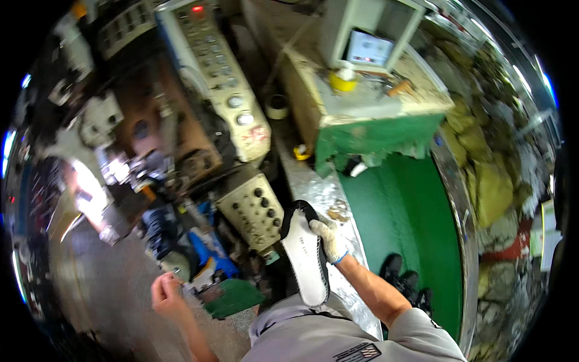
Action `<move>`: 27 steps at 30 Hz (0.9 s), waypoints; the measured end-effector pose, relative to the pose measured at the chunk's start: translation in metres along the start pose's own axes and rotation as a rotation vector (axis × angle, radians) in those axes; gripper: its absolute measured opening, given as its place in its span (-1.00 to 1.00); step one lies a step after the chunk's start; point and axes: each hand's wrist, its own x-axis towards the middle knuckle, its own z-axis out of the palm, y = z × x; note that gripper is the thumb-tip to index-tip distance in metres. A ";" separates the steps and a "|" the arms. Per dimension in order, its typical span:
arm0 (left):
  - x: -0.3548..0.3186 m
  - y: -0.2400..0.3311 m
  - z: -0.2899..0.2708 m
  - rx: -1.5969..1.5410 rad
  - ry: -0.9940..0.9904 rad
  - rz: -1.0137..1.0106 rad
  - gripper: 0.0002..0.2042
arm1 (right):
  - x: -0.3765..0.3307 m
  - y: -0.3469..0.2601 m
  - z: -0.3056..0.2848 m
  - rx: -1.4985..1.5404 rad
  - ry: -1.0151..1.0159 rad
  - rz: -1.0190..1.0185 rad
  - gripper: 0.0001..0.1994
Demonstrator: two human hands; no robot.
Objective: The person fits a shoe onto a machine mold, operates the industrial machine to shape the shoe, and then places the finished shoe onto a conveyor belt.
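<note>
My right hand (330, 239), in a pale work glove, grips a shoe (306, 253) near its toe end. The shoe shows a white sole and a black rim, and it lies lengthwise over the silvery edge (319, 193) of a green conveyor belt (404, 217). My bare left hand (166, 292) hangs low at the left, away from the shoe, with its fingers curled; whether it pinches something small is unclear. A cream control box (253, 211) with dark knobs sits just left of the shoe.
A long cream control panel (220, 72) with buttons and a red lamp runs up the middle. A worn bench (362, 102) holds a small screen (369, 49) and a yellow cup (342, 79). Dark shoes (403, 280) lie on the belt. Yellowish sacks (491, 187) pile up at right.
</note>
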 end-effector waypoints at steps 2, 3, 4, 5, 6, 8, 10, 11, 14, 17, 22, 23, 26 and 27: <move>0.015 0.001 0.015 -0.034 0.031 0.067 -0.78 | 0.008 -0.004 -0.078 -0.205 0.095 -0.127 -0.49; 0.023 -0.003 0.021 -0.037 0.020 0.106 -0.73 | 0.007 -0.013 -0.102 -0.256 0.192 -0.117 -0.48; 0.030 -0.004 0.030 -0.048 0.004 0.146 -0.67 | 0.006 -0.019 -0.142 -0.436 0.240 -0.117 -0.44; 0.031 -0.002 0.036 -0.001 -0.103 0.109 -0.62 | 0.000 -0.022 -0.184 -0.518 0.308 -0.049 -0.41; 0.036 -0.001 0.041 0.046 -0.195 0.086 -0.56 | 0.000 -0.027 -0.219 -0.590 0.362 0.011 -0.38; 0.040 -0.011 0.055 0.211 -0.152 0.152 -0.56 | 0.003 -0.049 -0.263 -0.821 0.498 0.283 -0.36; 0.053 -0.036 0.064 0.066 -0.095 0.196 -0.60 | 0.019 -0.042 -0.319 -1.372 0.641 0.439 -0.36; 0.050 -0.026 0.066 0.027 -0.112 0.202 -0.63 | 0.028 -0.049 -0.335 -1.329 0.482 0.479 -0.28; 0.066 -0.044 0.055 0.223 -0.138 0.132 -0.62 | 0.083 -0.019 -0.367 -1.431 0.697 0.438 -0.14; 0.078 -0.056 0.057 0.172 -0.126 0.150 -0.61 | 0.167 0.020 -0.409 -1.125 0.582 0.172 -0.11; 0.092 -0.150 -0.042 0.093 -0.495 -0.026 -0.66 | 0.311 0.046 -0.396 -0.632 0.798 -0.002 -0.28; 0.076 -0.187 -0.116 0.052 -0.520 -0.245 -0.71 | 0.328 0.036 -0.347 -0.497 0.697 0.084 -0.15; 0.007 -0.099 -0.063 0.474 -0.431 -0.333 -0.69 | 0.333 -0.003 -0.343 -0.478 0.971 0.180 0.02; -0.008 -0.097 -0.064 0.388 -0.285 -0.467 -0.71 | 0.342 -0.008 -0.340 -0.528 1.095 0.209 0.04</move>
